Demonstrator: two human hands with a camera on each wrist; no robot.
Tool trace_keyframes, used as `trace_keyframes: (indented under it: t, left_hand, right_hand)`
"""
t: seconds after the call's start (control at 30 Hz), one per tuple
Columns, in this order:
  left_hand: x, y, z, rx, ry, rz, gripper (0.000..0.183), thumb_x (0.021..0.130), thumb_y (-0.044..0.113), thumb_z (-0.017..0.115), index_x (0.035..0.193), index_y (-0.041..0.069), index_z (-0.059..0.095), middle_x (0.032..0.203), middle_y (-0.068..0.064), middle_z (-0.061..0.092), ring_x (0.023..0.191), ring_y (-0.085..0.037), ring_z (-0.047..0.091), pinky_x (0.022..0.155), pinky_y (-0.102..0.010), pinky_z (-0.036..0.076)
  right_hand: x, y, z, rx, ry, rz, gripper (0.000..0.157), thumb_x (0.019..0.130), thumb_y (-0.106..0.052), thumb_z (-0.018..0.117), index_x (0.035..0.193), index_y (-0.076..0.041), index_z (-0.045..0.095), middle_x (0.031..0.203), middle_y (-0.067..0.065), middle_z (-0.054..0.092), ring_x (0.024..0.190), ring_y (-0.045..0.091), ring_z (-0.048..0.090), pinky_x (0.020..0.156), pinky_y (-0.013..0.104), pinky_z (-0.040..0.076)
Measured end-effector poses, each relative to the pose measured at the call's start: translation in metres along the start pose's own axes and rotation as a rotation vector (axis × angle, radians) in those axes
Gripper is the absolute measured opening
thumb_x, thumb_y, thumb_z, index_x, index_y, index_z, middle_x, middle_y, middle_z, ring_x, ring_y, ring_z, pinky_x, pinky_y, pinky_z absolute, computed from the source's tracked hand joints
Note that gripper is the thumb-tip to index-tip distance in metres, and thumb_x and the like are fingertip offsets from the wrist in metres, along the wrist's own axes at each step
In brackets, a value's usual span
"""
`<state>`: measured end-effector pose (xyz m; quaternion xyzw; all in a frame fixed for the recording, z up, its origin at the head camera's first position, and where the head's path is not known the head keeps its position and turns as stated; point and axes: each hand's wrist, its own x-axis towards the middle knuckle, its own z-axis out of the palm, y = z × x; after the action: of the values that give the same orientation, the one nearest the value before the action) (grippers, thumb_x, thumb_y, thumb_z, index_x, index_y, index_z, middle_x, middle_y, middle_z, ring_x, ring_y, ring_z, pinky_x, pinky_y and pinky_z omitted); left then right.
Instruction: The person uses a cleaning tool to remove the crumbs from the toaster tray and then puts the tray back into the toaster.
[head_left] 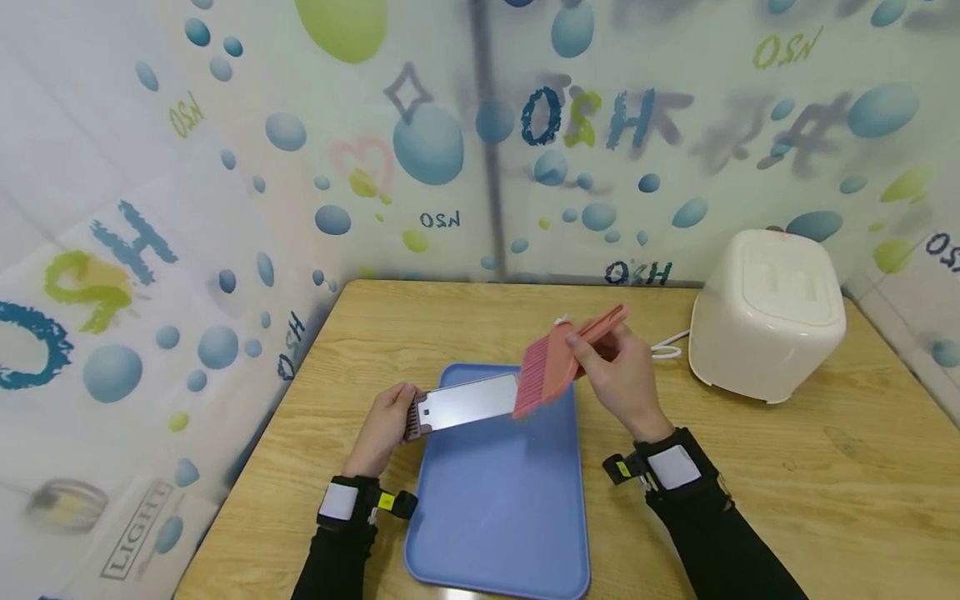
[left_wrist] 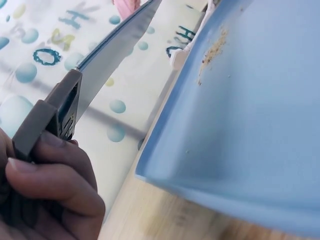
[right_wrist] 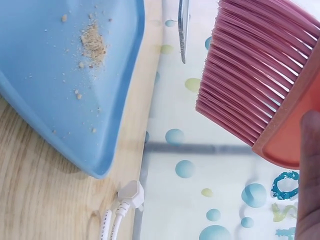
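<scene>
My left hand grips the dark end of a flat metal crumb tray, which I hold in the air over the far part of a blue tray. In my right hand is a coral hand brush, held by its handle. Its pink bristles point at the crumb tray's free end; the right wrist view shows a narrow gap between them. Tan crumbs lie in a small heap on the blue tray, with several scattered bits around it.
A cream toaster stands at the back right of the wooden table. Its white cord lies to its left, with a plug near the blue tray's corner. A patterned curtain hangs behind the table.
</scene>
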<state>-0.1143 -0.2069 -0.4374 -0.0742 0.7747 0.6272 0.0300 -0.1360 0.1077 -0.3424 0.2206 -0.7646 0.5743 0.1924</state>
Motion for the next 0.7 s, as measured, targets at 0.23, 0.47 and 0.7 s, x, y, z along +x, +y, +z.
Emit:
trace_keyframes:
  t: [0.23, 0.47, 0.7]
  left_hand:
    - [-0.001, 0.002, 0.003, 0.016, 0.018, 0.033, 0.035, 0.100, 0.033, 0.036, 0.095, 0.007, 0.060, 0.076, -0.012, 0.051, 0.054, -0.020, 0.044, 0.042, -0.027, 0.033]
    - [-0.002, 0.004, 0.009, 0.033, 0.006, 0.040, 0.035, 0.100, 0.033, 0.037, 0.094, 0.007, 0.060, 0.075, -0.011, 0.050, 0.055, -0.020, 0.044, 0.042, -0.027, 0.033]
    - [-0.004, 0.009, 0.013, 0.020, -0.013, 0.054, 0.032, 0.100, 0.030, 0.037, 0.093, 0.007, 0.057, 0.072, -0.010, 0.049, 0.053, -0.019, 0.042, 0.041, -0.027, 0.032]
  right_hand:
    - [0.011, -0.017, 0.008, 0.048, -0.025, -0.050, 0.020, 0.086, -0.005, 0.061, 0.101, 0.007, 0.054, 0.084, 0.014, 0.063, 0.068, 0.019, 0.061, 0.057, 0.031, 0.052]
    - [0.018, -0.039, 0.031, 0.089, -0.144, -0.063, 0.020, 0.087, -0.005, 0.060, 0.102, 0.007, 0.054, 0.083, 0.014, 0.063, 0.067, 0.018, 0.060, 0.056, 0.030, 0.051]
    - [0.017, -0.044, 0.056, 0.125, -0.228, -0.048, 0.023, 0.086, -0.006, 0.060, 0.105, 0.006, 0.055, 0.085, 0.012, 0.064, 0.068, 0.016, 0.061, 0.056, 0.033, 0.051]
